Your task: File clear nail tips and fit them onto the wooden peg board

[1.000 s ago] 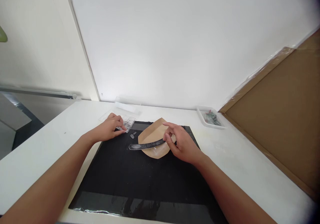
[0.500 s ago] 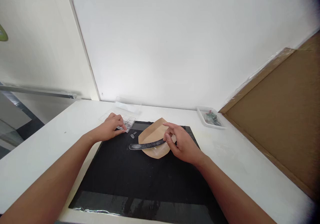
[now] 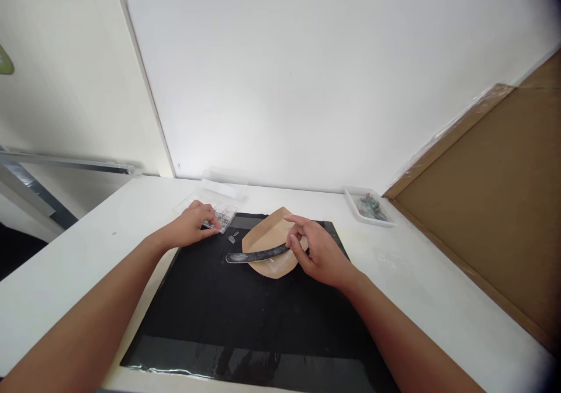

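Observation:
My right hand (image 3: 316,250) pinches the right end of a curved black nail file (image 3: 254,257), its index finger stretched out to the left. White dust covers parts of the file, which lies across a folded brown paper tray (image 3: 263,235). At the mat's far left edge, my left hand (image 3: 197,222) has its thumb and fingers closed at the near edge of a clear compartment box (image 3: 228,213), hiding part of it. Two small clear pieces, resembling false nail tips (image 3: 232,239), lie on the black mat (image 3: 245,305) between the box and the paper.
A white tray (image 3: 372,219) with small greenish and red items stands at the back right. Behind the box, a clear lid (image 3: 214,184) leans near the white wall. Brown cardboard (image 3: 491,206) borders the table's right side.
Both hands keep nearly the same places, the right one on the file and the left one at the box. Only a slight shift of the whole view shows.

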{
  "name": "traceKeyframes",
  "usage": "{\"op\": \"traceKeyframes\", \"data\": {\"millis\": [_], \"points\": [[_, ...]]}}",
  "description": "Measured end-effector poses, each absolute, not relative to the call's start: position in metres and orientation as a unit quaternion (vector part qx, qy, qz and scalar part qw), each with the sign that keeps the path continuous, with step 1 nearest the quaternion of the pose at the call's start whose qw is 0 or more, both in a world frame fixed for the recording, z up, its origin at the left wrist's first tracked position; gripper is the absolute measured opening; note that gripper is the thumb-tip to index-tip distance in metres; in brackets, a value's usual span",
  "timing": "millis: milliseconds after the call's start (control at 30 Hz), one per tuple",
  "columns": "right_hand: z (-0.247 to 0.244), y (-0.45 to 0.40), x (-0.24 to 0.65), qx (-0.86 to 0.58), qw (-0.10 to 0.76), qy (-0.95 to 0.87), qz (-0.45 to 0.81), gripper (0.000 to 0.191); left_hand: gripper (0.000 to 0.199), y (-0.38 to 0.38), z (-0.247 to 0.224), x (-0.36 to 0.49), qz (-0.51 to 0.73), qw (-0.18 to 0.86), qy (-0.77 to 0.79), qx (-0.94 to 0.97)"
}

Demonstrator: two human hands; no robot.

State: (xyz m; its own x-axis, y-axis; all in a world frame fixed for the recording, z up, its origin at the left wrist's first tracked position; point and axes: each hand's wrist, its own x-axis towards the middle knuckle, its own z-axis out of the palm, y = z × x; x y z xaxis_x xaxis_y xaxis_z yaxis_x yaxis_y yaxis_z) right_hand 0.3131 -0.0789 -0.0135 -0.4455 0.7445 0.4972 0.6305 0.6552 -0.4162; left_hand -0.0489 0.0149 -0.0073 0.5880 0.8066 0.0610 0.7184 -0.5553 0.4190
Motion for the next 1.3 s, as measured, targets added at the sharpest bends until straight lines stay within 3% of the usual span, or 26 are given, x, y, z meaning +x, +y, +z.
{"op": "traceKeyframes", "data": {"millis": [500,1300], "points": [[-0.0123,-0.0793,0.3112,-0.412,0.329,-0.844,0.097,0.046,0.032,0.0118,-0.0076,-0.0435,0.095,0.127,0.398,0.903],[-0.0066,-0.0806,0.3100,-0.409,0.318,-0.849,0.098,0.043,0.035,0.0105,-0.0083,-0.0415,0.110,0.151,0.441,0.878]]}}
